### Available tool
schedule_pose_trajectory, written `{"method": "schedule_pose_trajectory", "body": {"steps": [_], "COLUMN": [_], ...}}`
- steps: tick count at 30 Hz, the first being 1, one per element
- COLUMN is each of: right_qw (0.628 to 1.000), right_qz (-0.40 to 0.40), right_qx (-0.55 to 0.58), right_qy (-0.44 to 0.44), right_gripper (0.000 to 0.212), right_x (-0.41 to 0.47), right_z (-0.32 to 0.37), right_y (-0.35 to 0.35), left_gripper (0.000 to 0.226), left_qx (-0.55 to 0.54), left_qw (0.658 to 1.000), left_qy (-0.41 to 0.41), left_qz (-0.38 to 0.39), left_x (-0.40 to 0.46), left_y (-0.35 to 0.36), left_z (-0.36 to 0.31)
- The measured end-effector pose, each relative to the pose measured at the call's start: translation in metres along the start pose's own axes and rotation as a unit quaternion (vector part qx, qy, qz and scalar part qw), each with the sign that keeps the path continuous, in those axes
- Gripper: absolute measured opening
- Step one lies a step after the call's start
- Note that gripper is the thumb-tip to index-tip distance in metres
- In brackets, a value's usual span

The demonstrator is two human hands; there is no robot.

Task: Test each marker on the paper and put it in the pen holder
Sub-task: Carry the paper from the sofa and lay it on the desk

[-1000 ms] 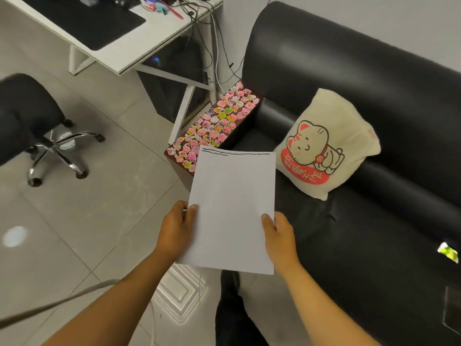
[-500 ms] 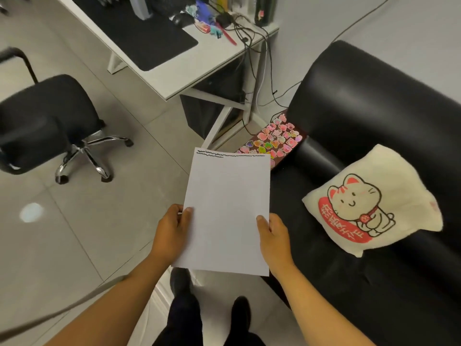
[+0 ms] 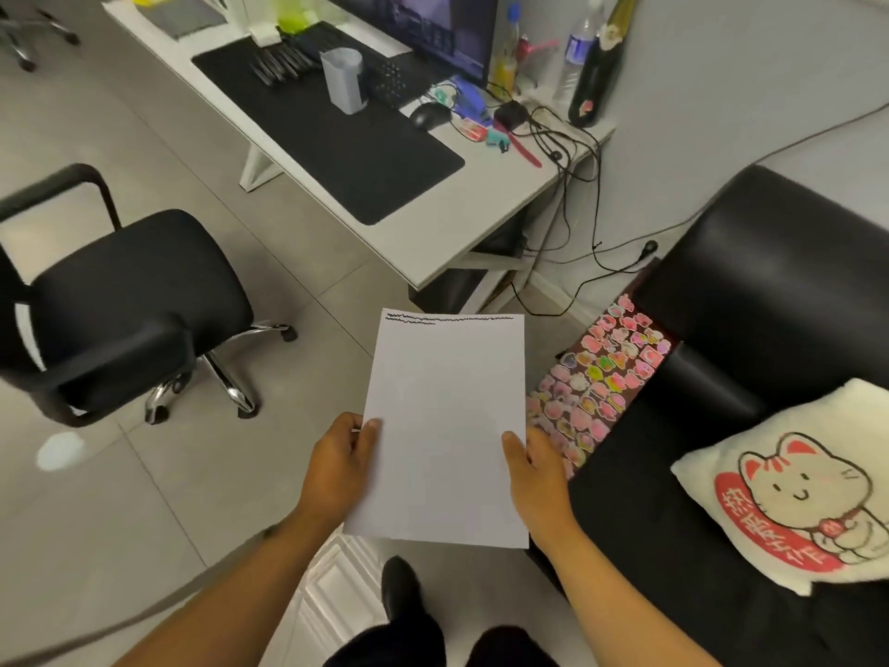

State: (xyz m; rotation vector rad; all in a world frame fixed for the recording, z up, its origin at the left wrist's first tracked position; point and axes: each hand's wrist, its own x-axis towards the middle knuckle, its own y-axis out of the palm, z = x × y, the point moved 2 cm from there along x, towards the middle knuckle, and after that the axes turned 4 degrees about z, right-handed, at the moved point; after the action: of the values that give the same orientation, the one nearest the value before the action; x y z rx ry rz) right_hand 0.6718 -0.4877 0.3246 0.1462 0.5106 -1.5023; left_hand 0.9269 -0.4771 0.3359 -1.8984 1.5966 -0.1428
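Gripping the paper [image 3: 445, 426] by its lower edges, left hand [image 3: 339, 462] and right hand [image 3: 534, 479] hold it upright; markers [image 3: 276, 65] and pen holder [image 3: 344, 79] sit on the counter [image 3: 481, 223].

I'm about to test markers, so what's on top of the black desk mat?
On the mat lie a row of dark markers and a grey pen holder. The holder's inside is not visible.

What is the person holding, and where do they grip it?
A sheet of paper, pinched at its lower side edges: left hand on the left edge, right hand on the right.
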Motion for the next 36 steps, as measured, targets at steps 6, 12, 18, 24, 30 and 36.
{"method": "schedule_pose_trajectory", "body": {"steps": [6, 12, 18, 24, 30, 36], "right_qw": [1.000, 0.999, 0.999, 0.999, 1.000, 0.999], "right_qz": [-0.003, -0.002, 0.024, 0.027, 0.008, -0.022], "right_qx": [-0.027, -0.023, -0.023, 0.000, -0.013, -0.034], "right_qy": [0.007, 0.022, 0.023, 0.028, 0.011, 0.017], "right_gripper": [0.027, 0.028, 0.021, 0.031, 0.035, 0.026], "right_x": [0.054, 0.114, 0.186, 0.249, 0.294, 0.343], "right_z": [0.034, 0.069, 0.110, 0.163, 0.212, 0.246], "right_y": [0.065, 0.120, 0.163, 0.197, 0.227, 0.261], "left_gripper": [0.024, 0.022, 0.025, 0.023, 0.025, 0.024], "left_qx": [-0.007, -0.009, 0.000, 0.010, 0.028, 0.009], "left_qw": [1.000, 1.000, 1.000, 1.000, 0.999, 0.999], "left_qy": [0.001, -0.002, -0.008, 0.008, 0.017, 0.039], "left_qz": [-0.004, -0.006, -0.007, -0.025, -0.012, 0.013], "left_x": [0.068, 0.142, 0.230, 0.305, 0.368, 0.443], "left_y": [-0.059, -0.100, -0.138, -0.182, -0.219, -0.250], "left_z": [0.015, 0.021, 0.017, -0.006, -0.024, -0.034]}}
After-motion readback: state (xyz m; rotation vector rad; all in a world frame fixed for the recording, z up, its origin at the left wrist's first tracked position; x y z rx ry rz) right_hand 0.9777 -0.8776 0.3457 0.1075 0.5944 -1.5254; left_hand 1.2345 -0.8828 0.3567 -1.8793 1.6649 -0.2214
